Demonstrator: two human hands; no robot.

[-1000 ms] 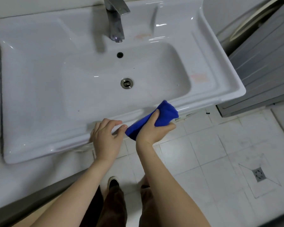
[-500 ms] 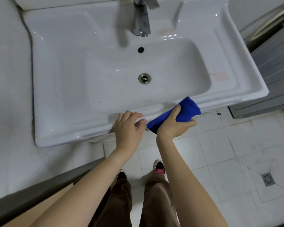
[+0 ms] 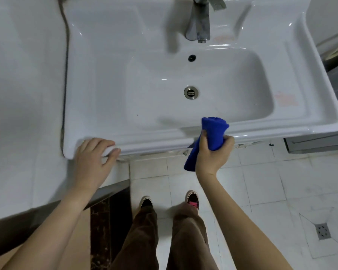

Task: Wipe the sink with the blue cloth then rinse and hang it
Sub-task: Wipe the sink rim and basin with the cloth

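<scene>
head | right fingers [image 3: 229, 141] grip bunched blue cloth [image 3: 215, 129], top above fingers at sink rim [image 3: 281, 131] | left fingers [image 3: 103, 144] hold rim corner | risk: narrow wad may skip spots

Faucet [image 3: 198, 22] behind drain [image 3: 191, 92], cloth [image 3: 215, 133] at sink [image 3: 105, 75] front rim

Left hand [image 3: 94, 158]: near left, fingers curled over sink rim [image 3: 154, 144]
Right hand [image 3: 213, 154]: near right, fingers gripping blue cloth [image 3: 215, 131], forearm raised
</scene>
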